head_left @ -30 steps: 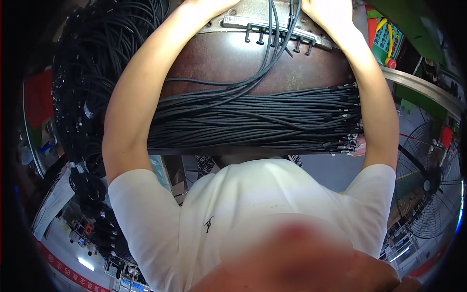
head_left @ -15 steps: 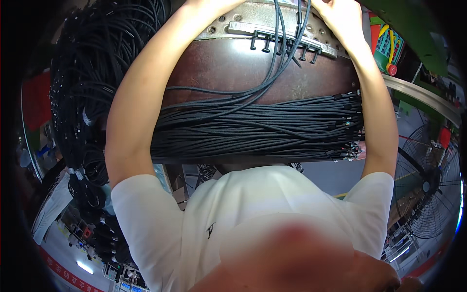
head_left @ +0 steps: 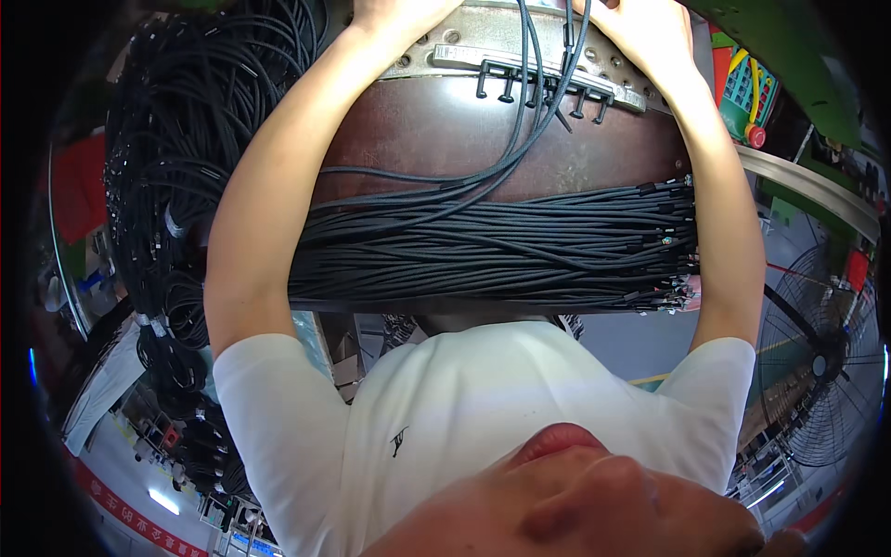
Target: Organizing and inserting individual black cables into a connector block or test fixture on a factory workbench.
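Note:
Both arms reach to the far side of the work surface. My left hand (head_left: 404, 13) is at the upper edge of the view, over a metal plate (head_left: 483, 26) with holes; its fingers are cut off by the edge. Across from it, my right hand (head_left: 644, 30) lies beside several dark braided cables (head_left: 525, 121) that run up between the hands; most of its fingers are out of view too. Those cables cross a metal bar (head_left: 455, 56) fitted with black pegs. Whatever the fingertips hold cannot be seen.
Many black cables (head_left: 464, 241) lie side by side on the brown table (head_left: 418, 125) near me, connector ends to the right. Large cable bundles (head_left: 186, 121) hang at left. A control box with a red button (head_left: 756, 136) and a fan (head_left: 817, 362) stand at right.
My right hand and the whole scene sit slightly differently in the picture, mostly from a small head movement. The cables and the arms keep nearly the same arrangement.

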A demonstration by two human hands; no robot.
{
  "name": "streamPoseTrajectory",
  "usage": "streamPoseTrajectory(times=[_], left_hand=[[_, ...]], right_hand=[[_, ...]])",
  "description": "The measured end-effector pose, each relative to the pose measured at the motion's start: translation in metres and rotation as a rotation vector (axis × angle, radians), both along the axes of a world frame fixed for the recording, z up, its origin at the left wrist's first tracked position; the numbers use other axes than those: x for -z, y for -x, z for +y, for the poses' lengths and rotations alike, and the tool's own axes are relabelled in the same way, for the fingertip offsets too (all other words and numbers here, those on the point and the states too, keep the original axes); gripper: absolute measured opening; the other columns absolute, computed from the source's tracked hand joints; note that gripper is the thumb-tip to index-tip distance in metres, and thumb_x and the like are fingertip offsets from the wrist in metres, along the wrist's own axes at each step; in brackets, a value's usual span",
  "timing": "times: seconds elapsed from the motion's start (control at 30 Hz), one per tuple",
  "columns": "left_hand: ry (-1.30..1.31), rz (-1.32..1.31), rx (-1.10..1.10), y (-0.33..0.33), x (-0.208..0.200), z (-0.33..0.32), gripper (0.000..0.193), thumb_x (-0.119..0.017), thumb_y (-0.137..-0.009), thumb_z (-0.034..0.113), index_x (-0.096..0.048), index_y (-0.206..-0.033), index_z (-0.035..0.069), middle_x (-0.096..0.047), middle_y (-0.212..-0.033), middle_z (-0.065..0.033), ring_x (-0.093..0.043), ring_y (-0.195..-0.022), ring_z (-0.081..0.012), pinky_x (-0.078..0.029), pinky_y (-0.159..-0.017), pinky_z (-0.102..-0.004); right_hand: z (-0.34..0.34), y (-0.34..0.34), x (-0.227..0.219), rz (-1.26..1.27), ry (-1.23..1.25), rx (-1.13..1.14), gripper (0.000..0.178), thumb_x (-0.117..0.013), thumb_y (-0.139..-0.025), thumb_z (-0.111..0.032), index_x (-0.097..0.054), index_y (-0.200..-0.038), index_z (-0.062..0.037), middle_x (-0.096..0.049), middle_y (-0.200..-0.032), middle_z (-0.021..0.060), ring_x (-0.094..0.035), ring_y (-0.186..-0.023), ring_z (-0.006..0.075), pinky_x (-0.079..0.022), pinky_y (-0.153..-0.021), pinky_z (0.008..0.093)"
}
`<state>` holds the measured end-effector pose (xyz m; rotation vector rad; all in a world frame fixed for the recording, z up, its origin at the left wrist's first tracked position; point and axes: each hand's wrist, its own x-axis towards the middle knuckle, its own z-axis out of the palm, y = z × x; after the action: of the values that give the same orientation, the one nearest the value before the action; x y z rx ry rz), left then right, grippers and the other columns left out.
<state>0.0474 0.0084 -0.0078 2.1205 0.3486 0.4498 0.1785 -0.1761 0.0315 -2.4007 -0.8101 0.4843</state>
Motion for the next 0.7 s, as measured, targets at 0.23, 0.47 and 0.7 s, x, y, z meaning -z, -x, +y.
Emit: streamPoseTrajectory(times=[0.23, 0.47, 0.7], left_hand=[[0.018, 0.004, 0.003, 0.000, 0.006, -0.001, 0.020, -0.055, -0.094, 0.012, -0.062, -0.107, -0.003, -0.065, -0.096, -0.0112, -0.061, -0.081, -0.0174, -0.051, -0.072, -0.0281], [0.008, -0.014, -0.010, -0.002, 0.006, 0.002, 0.021, -0.054, -0.095, 0.012, -0.062, -0.107, -0.003, -0.065, -0.095, -0.0110, -0.061, -0.080, -0.0171, -0.051, -0.072, -0.0279], [0.013, -0.027, 0.020, -0.005, 0.010, 0.003, 0.021, -0.054, -0.095, 0.013, -0.062, -0.106, -0.003, -0.065, -0.094, -0.0108, -0.061, -0.079, -0.0168, -0.051, -0.071, -0.0278]], right_hand=[[-0.001, 0.012, -0.030, 0.155, 0.059, -0.012, 0.033, -0.064, -0.090, -0.029, -0.063, -0.114, -0.0059, -0.067, -0.085, 0.0075, -0.062, -0.059, 0.0132, -0.050, -0.051, 0.0279], [-0.001, -0.014, 0.006, -0.361, 0.234, -0.199, 0.049, -0.060, -0.089, -0.043, -0.062, -0.119, -0.0045, -0.063, -0.116, 0.0185, -0.060, -0.105, 0.0305, -0.047, -0.092, 0.0391], [-0.018, -0.037, 0.024, -0.501, 0.119, -0.186, 0.041, -0.056, -0.092, -0.035, -0.060, -0.117, -0.0018, -0.065, -0.107, 0.0188, -0.063, -0.096, 0.0307, -0.048, -0.089, 0.0428]])
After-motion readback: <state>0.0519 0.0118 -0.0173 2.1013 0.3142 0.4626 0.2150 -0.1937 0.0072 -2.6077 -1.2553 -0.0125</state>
